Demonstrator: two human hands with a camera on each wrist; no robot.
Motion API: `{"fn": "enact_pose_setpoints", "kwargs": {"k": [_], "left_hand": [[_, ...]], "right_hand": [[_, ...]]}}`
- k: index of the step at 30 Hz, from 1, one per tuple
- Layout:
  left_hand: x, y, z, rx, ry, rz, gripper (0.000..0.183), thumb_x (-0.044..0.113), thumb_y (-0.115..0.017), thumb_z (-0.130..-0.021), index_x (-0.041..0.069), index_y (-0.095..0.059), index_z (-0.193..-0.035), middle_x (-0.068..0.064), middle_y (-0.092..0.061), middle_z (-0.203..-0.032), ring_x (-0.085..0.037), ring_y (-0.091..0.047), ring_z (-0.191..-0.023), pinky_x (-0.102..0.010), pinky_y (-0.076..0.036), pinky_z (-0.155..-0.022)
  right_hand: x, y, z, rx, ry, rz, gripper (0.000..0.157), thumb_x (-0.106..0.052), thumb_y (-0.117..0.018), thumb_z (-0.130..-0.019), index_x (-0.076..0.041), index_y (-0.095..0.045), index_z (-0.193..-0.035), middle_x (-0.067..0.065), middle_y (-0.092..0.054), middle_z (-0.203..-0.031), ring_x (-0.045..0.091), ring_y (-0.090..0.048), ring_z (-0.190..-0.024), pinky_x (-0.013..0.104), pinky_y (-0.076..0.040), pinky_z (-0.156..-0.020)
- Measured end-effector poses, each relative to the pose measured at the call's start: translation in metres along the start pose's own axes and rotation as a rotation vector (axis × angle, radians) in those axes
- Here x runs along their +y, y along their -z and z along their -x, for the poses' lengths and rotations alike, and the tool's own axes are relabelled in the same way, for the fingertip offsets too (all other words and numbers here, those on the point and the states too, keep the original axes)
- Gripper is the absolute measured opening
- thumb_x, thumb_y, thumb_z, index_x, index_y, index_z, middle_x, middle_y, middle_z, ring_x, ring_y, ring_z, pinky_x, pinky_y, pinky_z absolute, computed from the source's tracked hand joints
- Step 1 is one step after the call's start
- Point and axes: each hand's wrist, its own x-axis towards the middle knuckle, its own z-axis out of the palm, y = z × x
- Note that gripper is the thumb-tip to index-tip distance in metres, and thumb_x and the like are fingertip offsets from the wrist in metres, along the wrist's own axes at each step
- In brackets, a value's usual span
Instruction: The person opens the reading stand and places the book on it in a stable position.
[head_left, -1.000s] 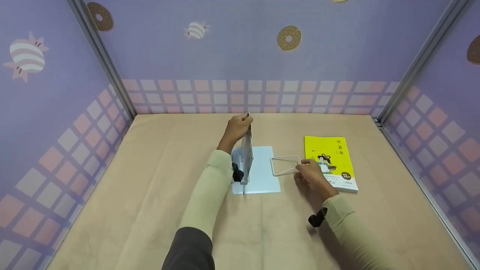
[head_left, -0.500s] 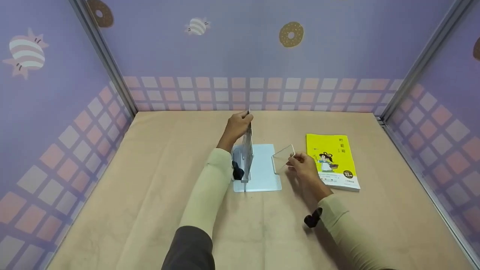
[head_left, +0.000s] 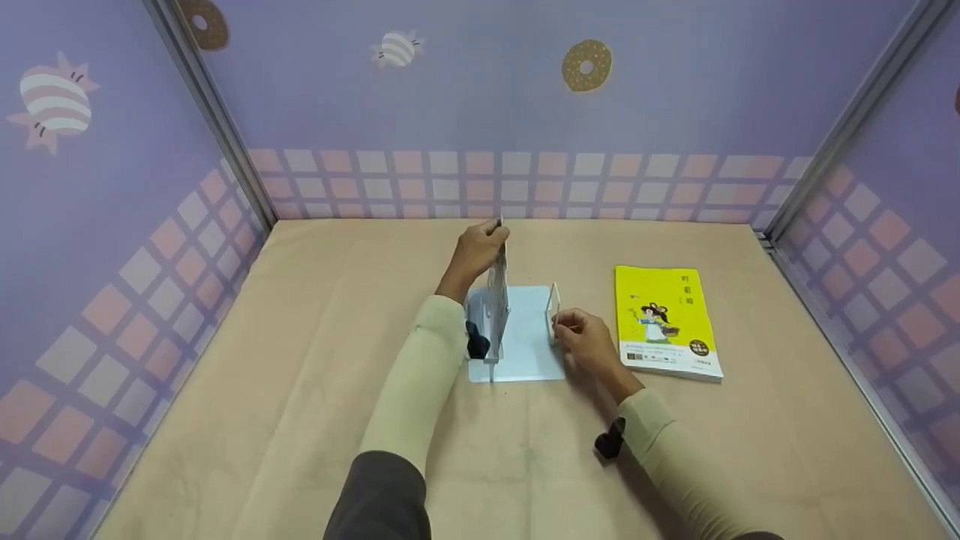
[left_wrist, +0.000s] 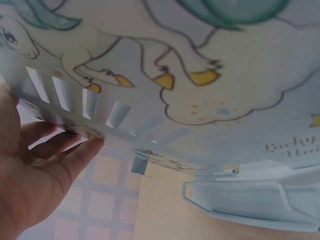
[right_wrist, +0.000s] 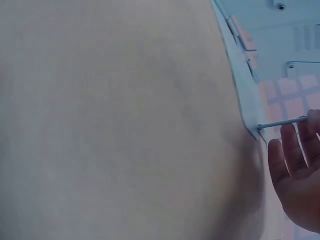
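A folding book stand stands mid-table, its light blue base plate (head_left: 531, 341) flat on the cloth. Its upright panel (head_left: 498, 304) appears nearly edge-on in the head view; the left wrist view shows the panel's unicorn print (left_wrist: 200, 80) and slots. My left hand (head_left: 477, 253) grips the panel's top edge. Over the base plate's right edge a hinged wire support frame (head_left: 553, 300) is raised almost vertical. Between thumb and fingers, my right hand (head_left: 589, 341) pinches that frame; the right wrist view catches the wire (right_wrist: 284, 122) at the fingertips.
A yellow picture-cover book (head_left: 664, 311) lies flat to the right of the stand, close to my right hand. Beige cloth (head_left: 337, 337) covers the table. Printed walls (head_left: 480, 97) with metal corner posts (head_left: 214, 112) enclose the back and sides.
The wire frame has swung up from leaning out over the cloth to nearly upright, my right hand moving left with it. My left hand keeps its hold on the panel.
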Motion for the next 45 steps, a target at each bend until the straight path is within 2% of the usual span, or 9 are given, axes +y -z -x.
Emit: {"fn": "enact_pose_setpoints", "kwargs": {"k": [6,10,14,18,22,27,31,40,45], "left_hand": [[0.003,-0.003,-0.003,0.006,-0.018,-0.017,0.049,0.035,-0.039,-0.103,0.009,-0.060,-0.140,-0.014,-0.064,-0.113,-0.023,-0.056,-0.098,-0.039,-0.047,-0.091],[0.004,-0.007,-0.005,0.010,-0.025,-0.031,0.052,0.036,-0.041,-0.104,0.014,-0.053,-0.149,-0.012,-0.060,-0.142,-0.025,-0.056,-0.128,-0.042,-0.045,-0.109],[0.005,-0.011,-0.005,-0.008,-0.033,-0.030,0.053,0.039,-0.040,-0.105,0.012,-0.052,-0.149,-0.013,-0.058,-0.145,-0.024,-0.055,-0.130,-0.042,-0.044,-0.110],[0.008,-0.016,-0.004,-0.013,-0.044,-0.022,0.047,0.039,-0.040,-0.105,0.009,-0.060,-0.135,-0.011,-0.063,-0.118,-0.020,-0.054,-0.103,-0.036,-0.044,-0.091],[0.010,-0.024,-0.004,-0.014,-0.049,-0.027,0.043,0.040,-0.042,-0.105,0.007,-0.061,-0.125,-0.010,-0.059,-0.107,-0.019,-0.051,-0.095,-0.034,-0.040,-0.085],[0.013,-0.037,-0.003,-0.014,-0.031,-0.073,0.041,0.042,-0.043,-0.105,0.012,-0.061,-0.125,-0.008,-0.061,-0.119,-0.019,-0.055,-0.106,-0.035,-0.043,-0.092],[0.014,-0.046,-0.004,-0.021,-0.025,-0.105,0.038,0.043,-0.043,-0.104,0.010,-0.058,-0.116,-0.009,-0.058,-0.108,-0.021,-0.053,-0.099,-0.036,-0.041,-0.087],[0.015,-0.059,-0.006,-0.005,-0.011,-0.167,0.044,0.042,-0.045,-0.104,0.011,-0.060,-0.132,-0.010,-0.063,-0.118,-0.022,-0.055,-0.099,-0.036,-0.044,-0.090],[0.013,-0.060,-0.005,0.014,-0.012,-0.166,0.054,0.044,-0.045,-0.104,0.014,-0.051,-0.149,-0.009,-0.059,-0.144,-0.021,-0.058,-0.118,-0.040,-0.046,-0.106]], "right_hand": [[0.001,-0.004,-0.002,-0.010,0.068,0.154,0.020,-0.004,-0.063,-0.098,-0.005,-0.073,-0.116,0.011,-0.073,-0.113,0.022,-0.065,-0.095,0.030,-0.057,-0.083],[-0.003,-0.006,-0.002,-0.010,0.122,0.289,0.022,0.000,-0.064,-0.096,-0.007,-0.076,-0.113,0.010,-0.075,-0.111,0.022,-0.066,-0.096,0.036,-0.057,-0.088],[-0.007,-0.008,-0.002,-0.015,0.166,0.380,0.022,0.002,-0.064,-0.094,-0.005,-0.077,-0.111,0.010,-0.077,-0.106,0.023,-0.067,-0.095,0.041,-0.056,-0.090],[-0.007,-0.009,-0.002,-0.023,0.164,0.397,0.023,0.001,-0.064,-0.093,-0.005,-0.077,-0.111,0.010,-0.077,-0.105,0.024,-0.067,-0.095,0.042,-0.056,-0.091],[-0.006,-0.009,-0.002,-0.039,0.134,0.401,0.025,0.000,-0.063,-0.094,-0.006,-0.076,-0.114,0.009,-0.076,-0.108,0.023,-0.067,-0.098,0.042,-0.056,-0.094],[-0.004,-0.008,0.001,-0.057,0.096,0.399,0.026,-0.003,-0.063,-0.096,-0.009,-0.075,-0.119,0.007,-0.075,-0.114,0.022,-0.067,-0.101,0.041,-0.055,-0.097],[-0.004,-0.008,0.003,-0.071,0.091,0.389,0.025,-0.005,-0.063,-0.097,-0.010,-0.074,-0.119,0.007,-0.075,-0.115,0.023,-0.066,-0.102,0.041,-0.055,-0.095],[-0.003,-0.006,0.004,-0.121,0.069,0.407,0.020,-0.010,-0.065,-0.098,-0.011,-0.074,-0.116,0.006,-0.074,-0.113,0.019,-0.065,-0.096,0.035,-0.055,-0.085],[-0.005,-0.008,0.004,-0.124,0.062,0.400,0.019,-0.011,-0.066,-0.097,-0.011,-0.073,-0.115,0.008,-0.073,-0.113,0.021,-0.066,-0.097,0.037,-0.055,-0.086]]}}
